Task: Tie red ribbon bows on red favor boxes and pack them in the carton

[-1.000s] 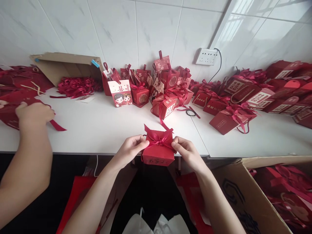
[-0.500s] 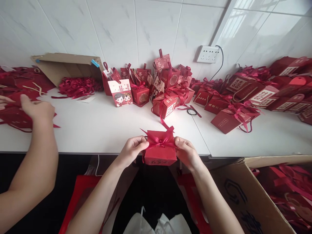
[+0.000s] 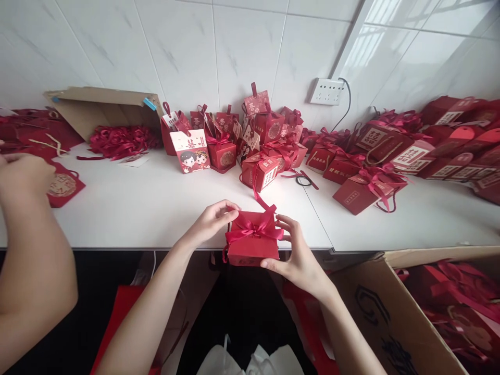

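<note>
A small red gift box [image 3: 250, 253] sits at the table's front edge before me, its top tied with a shiny red ribbon bow [image 3: 254, 230]. My left hand [image 3: 214, 221] holds the box at its upper left corner, thumb on the corner and fingers curled behind it. On the other side my right hand [image 3: 292, 250] grips the box, thumb along the lower front edge and fingers spread over the right side. One ribbon tail reaches back toward a red box with a white label [image 3: 261, 172]. The box's underside is hidden.
Finished-looking red boxes [image 3: 369, 190] line the wall side. A cardboard tray [image 3: 109, 99] with loose red ribbons [image 3: 123, 141] stands left. A co-worker's arm [image 3: 35, 250] reaches in at left. A large carton [image 3: 375, 307] of red items is at lower right.
My hands have let go of the bow's loops and now hold the box itself. The right thumb has moved to the lower front edge. The co-worker's hand has shifted left, uncovering a gold-patterned red box.
</note>
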A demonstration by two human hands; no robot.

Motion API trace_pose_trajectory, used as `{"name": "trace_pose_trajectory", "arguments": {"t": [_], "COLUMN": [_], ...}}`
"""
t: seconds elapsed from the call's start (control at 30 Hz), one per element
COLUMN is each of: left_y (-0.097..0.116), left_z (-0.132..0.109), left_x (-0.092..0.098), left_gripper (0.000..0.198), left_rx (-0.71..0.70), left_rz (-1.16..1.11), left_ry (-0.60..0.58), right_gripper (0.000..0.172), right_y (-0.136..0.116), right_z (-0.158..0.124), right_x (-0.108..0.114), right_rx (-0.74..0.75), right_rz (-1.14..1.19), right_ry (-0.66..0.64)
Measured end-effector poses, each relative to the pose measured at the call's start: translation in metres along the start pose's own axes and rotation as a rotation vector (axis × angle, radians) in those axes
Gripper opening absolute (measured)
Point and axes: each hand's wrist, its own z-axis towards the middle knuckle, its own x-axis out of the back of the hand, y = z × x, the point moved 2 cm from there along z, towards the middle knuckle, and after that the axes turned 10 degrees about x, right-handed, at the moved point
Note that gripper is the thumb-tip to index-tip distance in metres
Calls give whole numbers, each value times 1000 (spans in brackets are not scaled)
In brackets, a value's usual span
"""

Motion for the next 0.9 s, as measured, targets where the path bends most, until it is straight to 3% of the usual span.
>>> {"name": "trace_pose_trajectory", "arguments": {"t": [0.2, 0.37, 0.43, 0.53, 0.6, 0.73, 0.8, 0.9], "left_y": [9, 0, -9, -22, -28, -31, -29, -24], "left_z": [15, 23, 20, 9, -2, -27, -37, -44], "left_x": [4, -1, -6, -17, -28, -56, -66, -70], "left_gripper": [32, 32, 35, 38, 38, 35, 33, 25], "left_rx": [-31, 133, 205, 193, 135, 49, 39, 68], "left_rz": [-5, -151, -273, -393, -411, -339, -271, -127], "left_ry": [14, -59, -78, 72, 219, 360, 324, 54], "right_gripper": [65, 44, 39, 33, 39, 69, 71, 63], "right_y": [9, 13, 15, 15, 11, 6, 13, 29], "right_z": [3, 4, 3, -4, -10, -10, -6, -3], "right_x": [-2, -1, -1, 1, -1, -10, -8, 2], "right_rx": [14, 39, 57, 48, 48, 101, 58, -50], "right_rz": [201, 199, 115, -160, -255, -173, -137, -54], "right_ry": [-33, -60, -11, 285, 409, 243, 228, 352]}}
